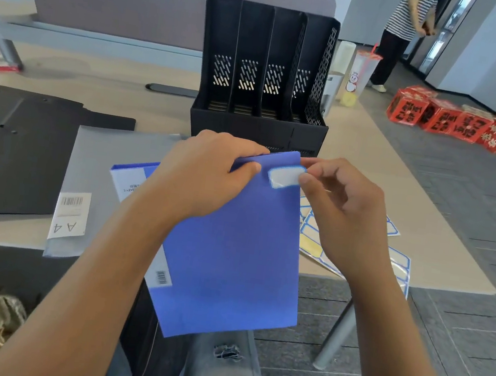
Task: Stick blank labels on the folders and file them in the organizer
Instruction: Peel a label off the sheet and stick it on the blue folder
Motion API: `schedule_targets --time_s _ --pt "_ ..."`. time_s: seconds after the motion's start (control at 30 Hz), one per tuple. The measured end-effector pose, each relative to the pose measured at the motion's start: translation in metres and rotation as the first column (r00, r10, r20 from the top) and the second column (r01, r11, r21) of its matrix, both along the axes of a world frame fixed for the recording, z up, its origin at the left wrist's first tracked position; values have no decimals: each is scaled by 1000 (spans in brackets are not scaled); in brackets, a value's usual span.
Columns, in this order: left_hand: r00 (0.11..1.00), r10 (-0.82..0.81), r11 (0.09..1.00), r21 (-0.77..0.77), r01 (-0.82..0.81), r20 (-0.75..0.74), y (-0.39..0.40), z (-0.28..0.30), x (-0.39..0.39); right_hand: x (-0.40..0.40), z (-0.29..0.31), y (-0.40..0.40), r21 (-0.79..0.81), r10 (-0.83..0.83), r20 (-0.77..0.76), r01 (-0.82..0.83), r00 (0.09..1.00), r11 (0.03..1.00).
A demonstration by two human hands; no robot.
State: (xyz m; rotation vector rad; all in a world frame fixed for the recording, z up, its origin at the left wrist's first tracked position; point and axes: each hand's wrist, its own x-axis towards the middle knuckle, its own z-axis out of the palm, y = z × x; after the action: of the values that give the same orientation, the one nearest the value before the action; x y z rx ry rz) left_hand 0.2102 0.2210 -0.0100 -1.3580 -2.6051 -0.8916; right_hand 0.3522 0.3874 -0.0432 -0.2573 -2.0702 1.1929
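L hand [207, 173] fingers clamp blue folder [232, 249] top; R hand [342, 206] fingers pinch label [286, 177] at corner.

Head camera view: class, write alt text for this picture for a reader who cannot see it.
A person's left hand grips the top edge of a blue folder while the right hand pinches a blank blue-bordered label at its top right corner. Behind stands a black four-slot organizer, its slots empty; label sheets lie on the table to the right.
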Motion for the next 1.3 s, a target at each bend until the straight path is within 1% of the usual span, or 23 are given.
schedule_targets --time_s 0.1,0.23,0.8,0.93,1.1,1.3 --pt "1000 -15 1000 3 15 7 3 2 -1 -6 1 1 -39 -56 -8 55 998 998" --pt "999 -40 999 6 40 11 5 0 -3 -9 1 4 -78 -69 2 69 998 995" --pt "995 -98 995 30 97 35 12 -4 -8 -16 -7 14 -84 -128 47 132 991 988" --pt "996 -78 996 55 76 38 13 -6 -7 -17 -8 14 -81 -138 50 142 989 987" --pt "998 0 995 95 -7 70 16 -8 -3 -18 -9 12 -83 -139 48 142 989 986" --pt "1000 19 994 110 -18 -4 18 -10 1 -17 -10 8 -105 -153 44 157 987 982"
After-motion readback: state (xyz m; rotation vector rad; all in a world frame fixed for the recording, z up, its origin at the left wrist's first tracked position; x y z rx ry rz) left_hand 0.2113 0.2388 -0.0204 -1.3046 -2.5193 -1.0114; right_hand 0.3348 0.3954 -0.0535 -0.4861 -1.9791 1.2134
